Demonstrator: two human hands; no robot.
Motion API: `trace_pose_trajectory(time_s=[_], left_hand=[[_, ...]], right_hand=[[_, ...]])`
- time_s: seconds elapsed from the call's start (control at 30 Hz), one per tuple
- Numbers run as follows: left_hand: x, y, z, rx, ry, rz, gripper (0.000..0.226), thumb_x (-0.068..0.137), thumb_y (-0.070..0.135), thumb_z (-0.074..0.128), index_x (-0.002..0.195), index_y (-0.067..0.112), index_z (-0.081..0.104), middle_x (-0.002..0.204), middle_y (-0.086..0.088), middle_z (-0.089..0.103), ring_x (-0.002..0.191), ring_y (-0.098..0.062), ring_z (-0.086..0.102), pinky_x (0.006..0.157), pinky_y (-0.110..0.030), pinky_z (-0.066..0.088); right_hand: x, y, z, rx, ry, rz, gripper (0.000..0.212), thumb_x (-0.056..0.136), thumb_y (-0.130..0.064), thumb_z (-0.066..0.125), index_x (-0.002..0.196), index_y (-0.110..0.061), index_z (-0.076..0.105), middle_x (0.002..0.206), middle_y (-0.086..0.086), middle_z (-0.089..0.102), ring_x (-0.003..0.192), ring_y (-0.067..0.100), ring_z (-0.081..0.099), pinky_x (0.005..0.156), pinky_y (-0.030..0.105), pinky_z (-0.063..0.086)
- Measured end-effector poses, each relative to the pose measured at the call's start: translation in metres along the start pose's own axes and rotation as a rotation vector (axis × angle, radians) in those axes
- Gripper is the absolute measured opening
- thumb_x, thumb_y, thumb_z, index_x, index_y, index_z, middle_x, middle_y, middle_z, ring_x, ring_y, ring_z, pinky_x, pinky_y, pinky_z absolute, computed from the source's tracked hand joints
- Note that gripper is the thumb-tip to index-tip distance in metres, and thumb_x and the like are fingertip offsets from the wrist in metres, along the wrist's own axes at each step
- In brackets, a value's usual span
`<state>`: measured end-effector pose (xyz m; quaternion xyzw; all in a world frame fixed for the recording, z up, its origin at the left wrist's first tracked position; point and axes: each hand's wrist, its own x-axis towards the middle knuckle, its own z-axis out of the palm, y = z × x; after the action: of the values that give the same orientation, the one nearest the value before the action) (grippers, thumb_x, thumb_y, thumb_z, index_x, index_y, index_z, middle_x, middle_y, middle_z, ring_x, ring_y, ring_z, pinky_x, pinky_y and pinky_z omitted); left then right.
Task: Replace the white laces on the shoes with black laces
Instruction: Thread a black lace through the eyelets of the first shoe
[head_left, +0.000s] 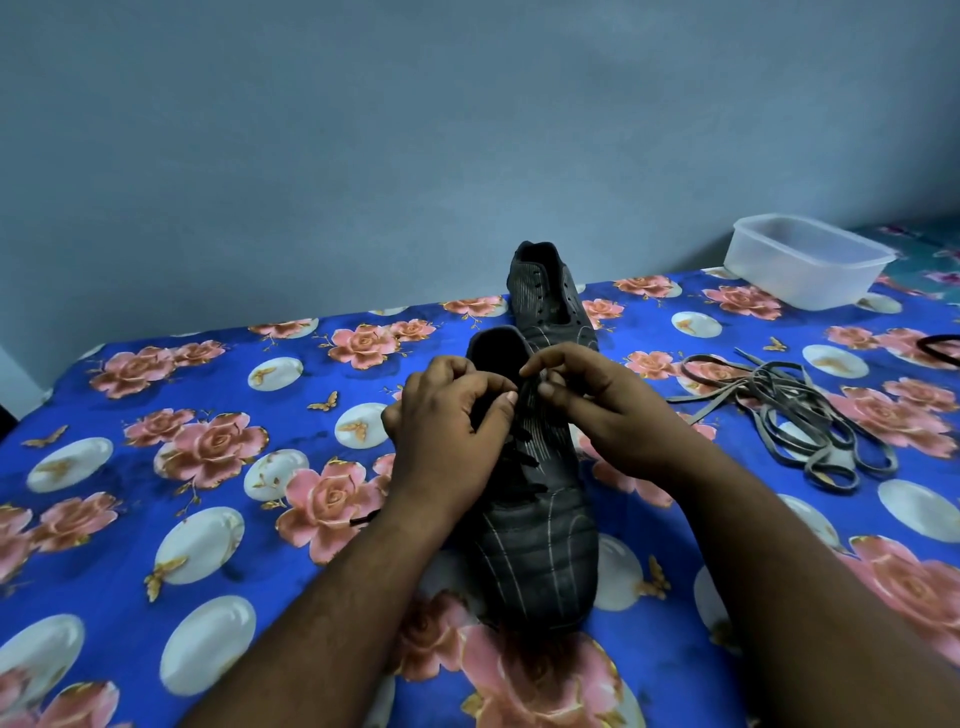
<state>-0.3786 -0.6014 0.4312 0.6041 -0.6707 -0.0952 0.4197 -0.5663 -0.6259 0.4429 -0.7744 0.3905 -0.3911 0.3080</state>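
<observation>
With my left hand (447, 410) and right hand (597, 400) pinching the black lace (519, 460) at the near boot's (540, 545) top eyelets, I should draw both ends evenly taut.

No text, label, brand, number or sign can be read anywhere in this view.
</observation>
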Motion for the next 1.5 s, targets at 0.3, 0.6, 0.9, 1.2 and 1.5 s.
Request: trace_pose_trajectory(time_s=[0.3, 0.6, 0.9, 1.2, 1.5], left_hand=[[0.001, 0.002, -0.006, 0.077, -0.071, 0.087, 0.018, 0.093, 0.042, 0.064, 0.108, 0.039, 0.074, 0.107, 0.013, 0.049, 0.108, -0.014, 0.043, 0.089, -0.038, 0.027], [0.001, 0.000, 0.000, -0.027, 0.000, 0.013, 0.013, 0.089, 0.038, 0.071, 0.101, 0.042, 0.075, 0.107, 0.017, 0.048, 0.110, -0.010, 0.041, 0.085, -0.033, 0.023], [0.001, -0.004, 0.004, -0.040, 0.031, 0.014, 0.011, 0.087, 0.043, 0.073, 0.097, 0.045, 0.076, 0.125, 0.019, 0.053, 0.126, -0.008, 0.035, 0.099, -0.038, 0.027], [-0.003, -0.015, 0.003, -0.434, -0.023, 0.034, 0.038, 0.094, 0.049, 0.059, 0.127, 0.031, 0.062, 0.127, 0.008, 0.054, 0.124, -0.007, 0.051, 0.109, -0.039, 0.043], [0.003, -0.031, 0.003, -0.716, -0.110, -0.274, 0.041, 0.090, 0.051, 0.053, 0.108, 0.015, 0.063, 0.097, -0.012, 0.069, 0.081, -0.031, 0.062, 0.078, -0.044, 0.053]], right_hand=[[-0.001, -0.004, -0.002, 0.077, -0.022, 0.015, 0.021, 0.100, -0.010, 0.060, 0.118, -0.017, 0.069, 0.097, 0.024, 0.064, 0.094, 0.036, 0.062, 0.084, 0.045, 0.053], [-0.001, 0.005, -0.007, 0.089, 0.105, 0.059, 0.012, 0.085, -0.007, 0.079, 0.091, -0.017, 0.077, 0.082, -0.001, 0.077, 0.072, 0.008, 0.071, 0.070, 0.022, 0.056], [-0.002, 0.001, -0.004, -0.026, 0.132, 0.053, 0.007, 0.087, -0.017, 0.079, 0.093, -0.018, 0.079, 0.081, -0.006, 0.077, 0.077, 0.011, 0.073, 0.075, 0.038, 0.061], [-0.002, -0.008, 0.000, 0.216, 0.174, 0.142, 0.008, 0.095, -0.001, 0.063, 0.087, -0.005, 0.064, 0.080, 0.019, 0.068, 0.070, 0.019, 0.059, 0.066, 0.032, 0.051], [0.011, 0.004, -0.028, 0.926, 0.568, 0.371, 0.024, 0.099, -0.017, 0.041, 0.076, -0.019, 0.045, 0.061, -0.001, 0.049, 0.055, 0.021, 0.054, 0.068, 0.040, 0.057]])
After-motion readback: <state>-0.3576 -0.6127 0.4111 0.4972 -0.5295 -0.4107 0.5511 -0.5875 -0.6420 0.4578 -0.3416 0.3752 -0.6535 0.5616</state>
